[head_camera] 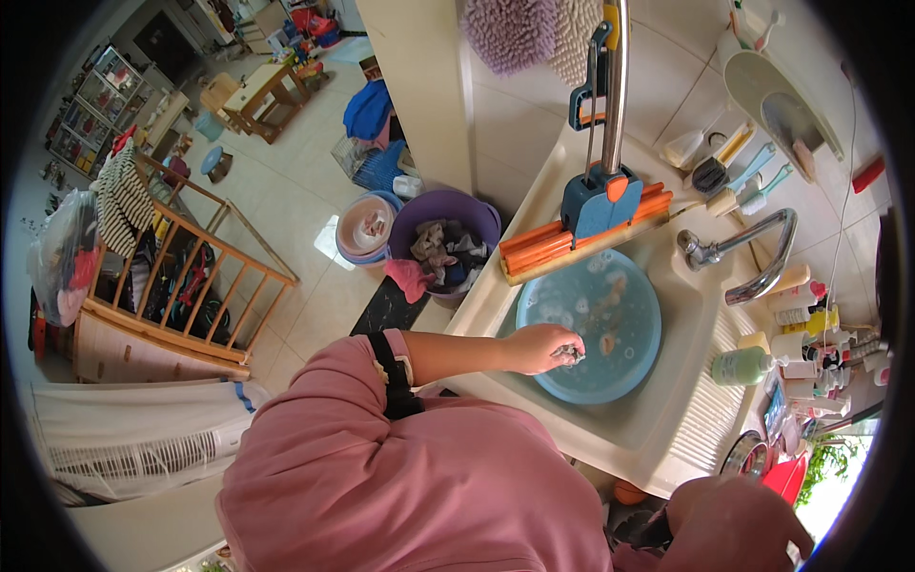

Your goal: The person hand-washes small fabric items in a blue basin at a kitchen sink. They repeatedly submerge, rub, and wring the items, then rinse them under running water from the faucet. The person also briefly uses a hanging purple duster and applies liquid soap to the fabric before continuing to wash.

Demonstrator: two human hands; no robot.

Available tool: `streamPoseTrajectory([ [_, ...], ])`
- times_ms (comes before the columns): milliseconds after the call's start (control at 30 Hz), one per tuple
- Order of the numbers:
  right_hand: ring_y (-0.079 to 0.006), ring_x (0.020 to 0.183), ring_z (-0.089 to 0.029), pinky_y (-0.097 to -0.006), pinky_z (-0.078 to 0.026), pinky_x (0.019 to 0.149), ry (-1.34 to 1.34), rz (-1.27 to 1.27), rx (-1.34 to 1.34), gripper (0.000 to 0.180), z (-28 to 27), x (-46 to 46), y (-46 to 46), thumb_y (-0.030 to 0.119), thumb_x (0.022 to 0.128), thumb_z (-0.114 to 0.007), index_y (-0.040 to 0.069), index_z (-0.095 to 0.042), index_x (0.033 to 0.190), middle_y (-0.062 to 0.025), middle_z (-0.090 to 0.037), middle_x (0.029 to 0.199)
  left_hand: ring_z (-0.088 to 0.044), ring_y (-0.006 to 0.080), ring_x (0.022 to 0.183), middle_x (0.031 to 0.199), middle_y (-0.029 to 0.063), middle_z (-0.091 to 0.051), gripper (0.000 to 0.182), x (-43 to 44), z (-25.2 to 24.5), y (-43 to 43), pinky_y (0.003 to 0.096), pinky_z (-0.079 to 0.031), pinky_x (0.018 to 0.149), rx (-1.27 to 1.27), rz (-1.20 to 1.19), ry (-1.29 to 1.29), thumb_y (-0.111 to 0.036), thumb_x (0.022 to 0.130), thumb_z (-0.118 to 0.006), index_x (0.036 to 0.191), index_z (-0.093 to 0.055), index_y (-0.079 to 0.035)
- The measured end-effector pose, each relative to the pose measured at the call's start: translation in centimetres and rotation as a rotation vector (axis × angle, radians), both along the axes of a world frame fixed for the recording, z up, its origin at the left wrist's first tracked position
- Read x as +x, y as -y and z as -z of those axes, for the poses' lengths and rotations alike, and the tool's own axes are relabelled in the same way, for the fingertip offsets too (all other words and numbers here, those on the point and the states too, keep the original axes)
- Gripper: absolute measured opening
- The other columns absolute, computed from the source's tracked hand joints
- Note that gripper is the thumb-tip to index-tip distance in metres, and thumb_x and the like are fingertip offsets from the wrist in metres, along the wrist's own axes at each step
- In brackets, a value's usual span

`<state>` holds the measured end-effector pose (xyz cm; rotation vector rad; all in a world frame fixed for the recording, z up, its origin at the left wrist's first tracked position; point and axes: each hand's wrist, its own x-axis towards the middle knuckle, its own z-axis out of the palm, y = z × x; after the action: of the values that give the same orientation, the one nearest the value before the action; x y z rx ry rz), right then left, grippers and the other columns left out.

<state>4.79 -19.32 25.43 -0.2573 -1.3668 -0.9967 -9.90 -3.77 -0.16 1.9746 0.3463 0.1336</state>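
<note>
My left hand is closed around a small, wet, grey-white wad, probably cloth, most of it hidden by the fingers. It hangs over the near-left rim of a round light-blue plastic basin. The basin holds cloudy, sudsy water, where pale beige shapes show that I cannot make out. It stands inside a cream laundry sink with a ribbed washboard side. My right hand is out of view; a pink sleeve shows at the lower right.
A sponge mop with an orange head rests across the sink's far side. The chrome faucet arches in from the right. Bottles, including a green pump bottle, crowd the right ledge. A purple tub of clothes stands on the floor at left.
</note>
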Motion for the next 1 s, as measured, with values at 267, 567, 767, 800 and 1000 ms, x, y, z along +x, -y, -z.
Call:
streamPoseTrajectory([
  [267, -0.0219, 0.11, -0.051, -0.0384, -0.04, 0.092, -0.968, -0.094, -1.927, 0.051, 21.0, 3.0, -6.8, 0.037, 0.091, -0.054, 0.007, -0.043, 0.13, -0.0088, -0.05, 0.124, -0.059, 0.0305, 0.093, 0.106, 0.0114, -0.061, 0.028, 2.1, 0.2, -2.0, 0.0391, -0.045, 0.081, -0.037, -0.077, 0.073, -0.016, 0.087, -0.058, 0.113, -0.055, -0.007],
  [567, -0.0241, 0.127, -0.041, -0.0421, -0.031, 0.105, -1.692, -1.387, -1.111, 0.064, 29.7, 2.9, -8.7, 0.053, 0.091, -0.043, 0.01, -0.035, 0.138, -0.0125, -0.043, 0.137, -0.038, 0.0348, 0.128, 0.135, 0.0163, -0.046, 0.036, 12.1, 3.9, 4.5, 0.047, -0.03, 0.105, 0.205, -0.501, 0.281, -0.008, 0.086, -0.049, 0.123, -0.052, -0.005],
  [767, -0.0226, 0.135, -0.027, -0.0378, -0.028, 0.109, -1.683, -1.368, -1.026, 0.05, 27.7, 0.8, -7.8, 0.03, 0.098, -0.036, 0.014, -0.026, 0.144, -0.0053, -0.031, 0.146, -0.033, 0.0331, 0.133, 0.136, 0.0146, -0.046, 0.035, 14.6, 3.3, 0.4, 0.0512, -0.022, 0.11, 0.508, -0.254, 0.219, -0.003, 0.085, -0.05, 0.12, -0.055, -0.005],
  [800, -0.0229, 0.135, -0.028, -0.0373, -0.027, 0.109, -1.597, -1.571, -1.015, 0.045, 27.3, 0.9, -7.8, 0.02, 0.099, -0.031, 0.015, -0.027, 0.144, -0.0045, -0.031, 0.146, -0.032, 0.0329, 0.133, 0.134, 0.0124, -0.049, 0.029, 14.7, 2.9, -0.2, 0.0537, -0.02, 0.11, 0.436, -0.39, 0.23, -0.003, 0.084, -0.05, 0.11, -0.061, -0.007],
  [1000, -0.0254, 0.135, -0.027, -0.0418, -0.024, 0.11, -1.711, -1.683, -0.519, 0.049, 27.0, 2.6, -8.4, 0.019, 0.097, -0.033, 0.015, -0.025, 0.145, -0.0048, -0.029, 0.147, -0.033, 0.0368, 0.132, 0.131, 0.0142, -0.051, 0.032, 12.8, -1.0, 3.5, 0.051, -0.021, 0.11, 0.474, -0.408, 0.341, -0.007, 0.079, -0.053, 0.107, -0.064, -0.017],
])
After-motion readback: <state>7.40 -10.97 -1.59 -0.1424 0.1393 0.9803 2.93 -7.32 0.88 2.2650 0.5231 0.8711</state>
